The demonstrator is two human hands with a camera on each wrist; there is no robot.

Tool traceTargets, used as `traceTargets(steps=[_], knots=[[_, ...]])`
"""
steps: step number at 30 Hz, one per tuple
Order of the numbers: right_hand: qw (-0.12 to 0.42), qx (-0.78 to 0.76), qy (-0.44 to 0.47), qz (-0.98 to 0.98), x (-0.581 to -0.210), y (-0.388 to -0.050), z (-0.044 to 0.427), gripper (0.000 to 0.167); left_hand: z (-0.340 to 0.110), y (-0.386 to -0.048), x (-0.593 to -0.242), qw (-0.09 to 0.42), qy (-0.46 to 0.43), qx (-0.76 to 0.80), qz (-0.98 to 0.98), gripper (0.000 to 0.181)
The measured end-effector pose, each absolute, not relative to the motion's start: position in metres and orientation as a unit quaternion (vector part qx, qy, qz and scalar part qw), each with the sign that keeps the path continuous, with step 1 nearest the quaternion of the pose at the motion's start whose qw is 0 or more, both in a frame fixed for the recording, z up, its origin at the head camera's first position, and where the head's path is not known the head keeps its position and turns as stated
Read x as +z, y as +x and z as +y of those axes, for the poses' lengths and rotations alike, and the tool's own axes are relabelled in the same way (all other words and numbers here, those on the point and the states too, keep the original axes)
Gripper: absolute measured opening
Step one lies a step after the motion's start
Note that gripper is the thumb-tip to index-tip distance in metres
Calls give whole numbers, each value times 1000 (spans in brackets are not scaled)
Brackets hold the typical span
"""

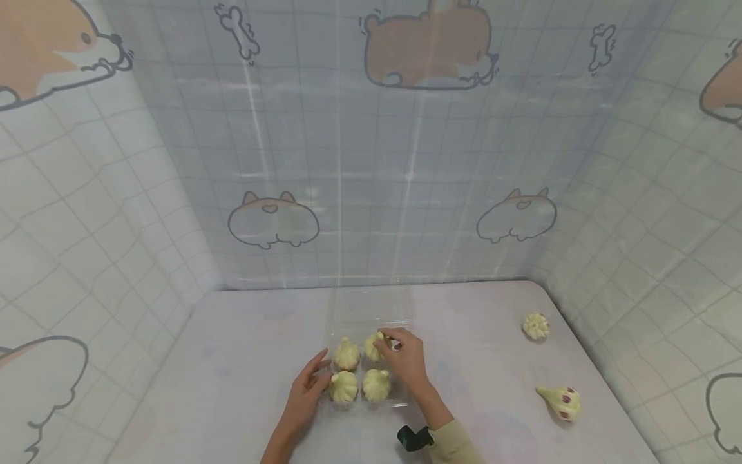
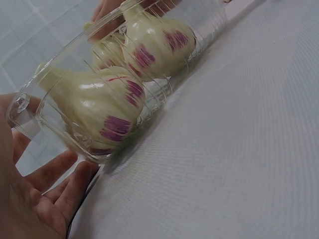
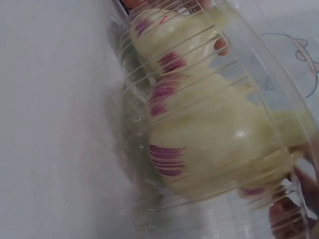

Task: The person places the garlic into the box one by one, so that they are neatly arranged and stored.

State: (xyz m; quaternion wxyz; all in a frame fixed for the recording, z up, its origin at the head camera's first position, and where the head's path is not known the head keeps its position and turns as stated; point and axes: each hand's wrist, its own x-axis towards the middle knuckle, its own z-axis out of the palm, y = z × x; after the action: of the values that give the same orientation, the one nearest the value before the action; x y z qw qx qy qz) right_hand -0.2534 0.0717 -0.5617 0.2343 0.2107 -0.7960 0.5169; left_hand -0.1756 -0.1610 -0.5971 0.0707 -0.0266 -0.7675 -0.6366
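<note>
A clear plastic clamshell box (image 1: pixel 353 407) sits on the table with several pale garlic bulbs inside, in two rows. My right hand (image 1: pixel 408 356) pinches the top of the back-right garlic bulb (image 1: pixel 373 347) between thumb and fingers. The front-right bulb (image 1: pixel 377 385) sits just in front of it. My left hand (image 1: pixel 303 397) rests against the box's left side, fingers fairly straight, beside the front-left bulb (image 1: pixel 344 387) and the back-left bulb (image 1: pixel 346 354). Purple patches show through the clear wall on a bulb (image 2: pixel 99 109) in the left wrist view.
The box's clear lid (image 1: pixel 371 304) lies folded back toward the rear wall. On the table's right side are a garlic bulb (image 1: pixel 536 327) and a long-necked bulb with purple patches (image 1: pixel 562 403). A dark green object (image 1: pixel 413 439) is at the right sleeve. Patterned curtains surround the table.
</note>
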Motion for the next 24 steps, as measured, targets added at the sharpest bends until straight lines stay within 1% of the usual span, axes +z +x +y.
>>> traceTargets(steps=[2,9,16,24], knots=[[228,516,209,-799,-563,-254,72,24,-161,-175,-594,66,-28,-640,-765,49],[207,517,206,-805,-565,-252,71,22,-156,-164,-564,46,-28,-638,-768,49],[206,509,207,-809,-565,-253,70,23,-161,-174,-596,65,-23,-636,-768,51],[193,498,207,-820,-567,-252,71,23,-161,-174,-599,72,-28,-640,-764,52]])
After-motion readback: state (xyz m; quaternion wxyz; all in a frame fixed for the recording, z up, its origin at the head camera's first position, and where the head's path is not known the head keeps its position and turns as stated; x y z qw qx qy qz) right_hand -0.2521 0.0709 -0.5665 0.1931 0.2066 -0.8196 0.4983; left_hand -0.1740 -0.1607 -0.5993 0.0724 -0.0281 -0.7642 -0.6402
